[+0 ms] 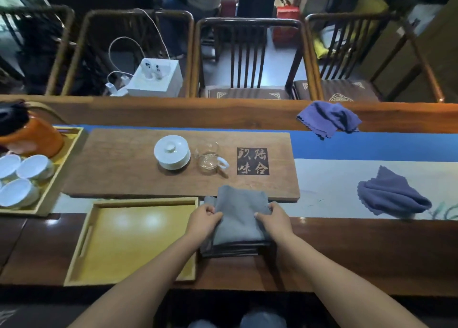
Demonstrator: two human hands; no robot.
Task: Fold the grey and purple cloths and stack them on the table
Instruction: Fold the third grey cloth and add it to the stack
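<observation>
Grey soft cloth (239,216), already folded to a narrow rectangle, is held at the lower centre of the frame, on top of a dark stack of folded cloths (233,249) that lies on the brown wooden table (359,253). Its left edge is pinched by the left hand (204,220) and its right edge by the right hand (273,218); on both hands the fingers are curled closed on the fabric. The far end of the cloth is laid over the edge of a flat wooden tea board (119,164).

Part of the task seems to be done, because several folded layers are seen in the stack. Two purple cloths are not yet folded: one crumpled purple cloth (328,119) is left at the upper right of the frame, and another purple cloth (391,195), loosely heaped, is left at the right on the pale table runner (329,189). It is judged that these two remain to be folded and stacked.
</observation>
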